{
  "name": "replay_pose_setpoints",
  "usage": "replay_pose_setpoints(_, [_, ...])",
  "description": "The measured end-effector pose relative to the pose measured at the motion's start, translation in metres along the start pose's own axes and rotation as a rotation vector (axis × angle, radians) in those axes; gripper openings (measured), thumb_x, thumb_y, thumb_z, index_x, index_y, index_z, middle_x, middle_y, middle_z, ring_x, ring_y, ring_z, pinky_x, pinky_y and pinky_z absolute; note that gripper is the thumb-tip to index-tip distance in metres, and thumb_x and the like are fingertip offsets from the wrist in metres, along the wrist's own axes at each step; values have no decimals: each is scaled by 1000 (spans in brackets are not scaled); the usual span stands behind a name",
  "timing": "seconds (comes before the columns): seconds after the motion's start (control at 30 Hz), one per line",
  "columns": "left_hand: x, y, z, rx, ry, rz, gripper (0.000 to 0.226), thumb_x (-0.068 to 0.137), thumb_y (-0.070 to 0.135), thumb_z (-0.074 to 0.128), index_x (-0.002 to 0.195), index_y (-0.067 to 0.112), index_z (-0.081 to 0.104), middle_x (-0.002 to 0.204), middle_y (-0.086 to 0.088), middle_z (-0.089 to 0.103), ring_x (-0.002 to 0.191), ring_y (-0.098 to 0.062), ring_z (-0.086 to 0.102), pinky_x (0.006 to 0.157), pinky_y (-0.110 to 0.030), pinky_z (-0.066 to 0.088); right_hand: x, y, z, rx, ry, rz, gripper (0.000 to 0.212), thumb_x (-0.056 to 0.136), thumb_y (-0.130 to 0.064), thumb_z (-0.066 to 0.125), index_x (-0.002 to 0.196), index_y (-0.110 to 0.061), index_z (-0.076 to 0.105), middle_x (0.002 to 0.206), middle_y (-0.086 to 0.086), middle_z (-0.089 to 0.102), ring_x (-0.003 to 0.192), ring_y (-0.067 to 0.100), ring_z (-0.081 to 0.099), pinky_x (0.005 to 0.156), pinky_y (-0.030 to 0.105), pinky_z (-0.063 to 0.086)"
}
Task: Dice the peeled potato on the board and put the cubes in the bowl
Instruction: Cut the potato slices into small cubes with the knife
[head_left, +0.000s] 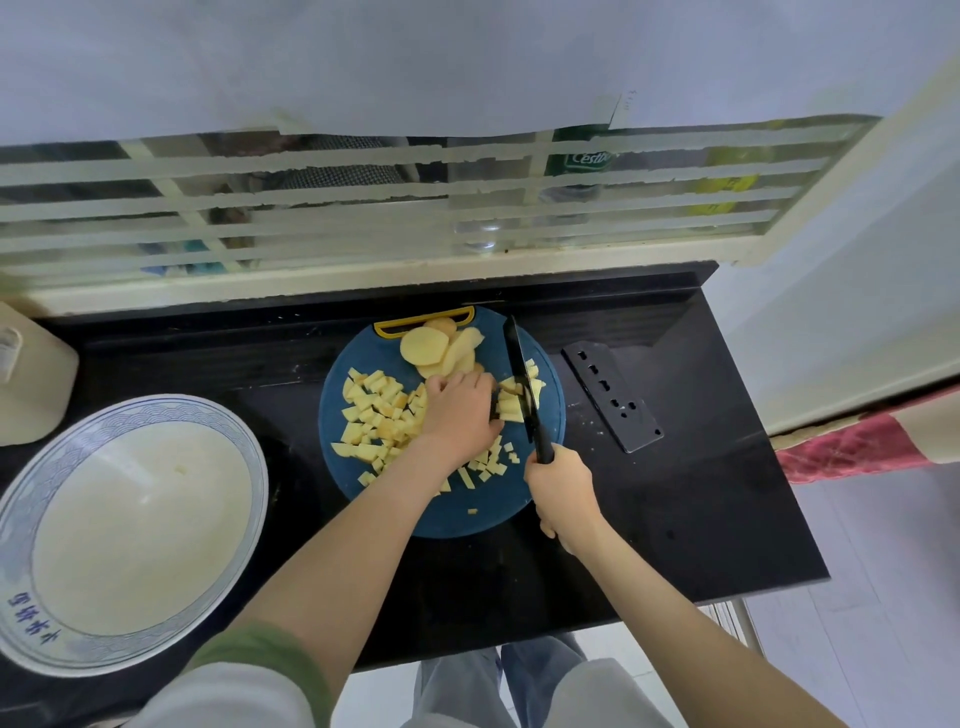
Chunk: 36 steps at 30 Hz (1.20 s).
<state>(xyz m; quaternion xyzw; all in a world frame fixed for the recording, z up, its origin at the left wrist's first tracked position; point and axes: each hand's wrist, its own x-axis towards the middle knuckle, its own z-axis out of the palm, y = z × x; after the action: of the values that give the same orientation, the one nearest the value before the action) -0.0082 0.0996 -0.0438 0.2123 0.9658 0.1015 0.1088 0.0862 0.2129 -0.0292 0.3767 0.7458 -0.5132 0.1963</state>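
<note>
From the head camera: on the round blue board (467, 514), mid-counter, pale yellow potato in three lots. Uncut oval slices (423, 347) fanned at the far edge, cubes (374, 410) scattered left and near, a small batch of strips (511, 408) at the right, lying left to right. Pinned there by the left hand (457, 410), fingers curled, tips hidden. Crossed by a black knife (519, 374), long axis near to far, tip pointing far, handle gripped in the right hand (563, 493). Well left, a white blue-rimmed bowl (31, 499), cut off at the frame edge.
</note>
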Motion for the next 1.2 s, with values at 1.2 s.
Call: replay_pose_setpoints(1.2, [13, -7, 8, -112, -70, 122, 49, 83, 45, 60, 123, 22, 44, 117, 7, 52, 116, -17, 39, 96, -38, 20, 8, -3, -11, 23, 27, -7, 13, 95, -13, 46, 83, -11, 51, 69, 7, 46, 50, 16, 37, 45, 28, 36])
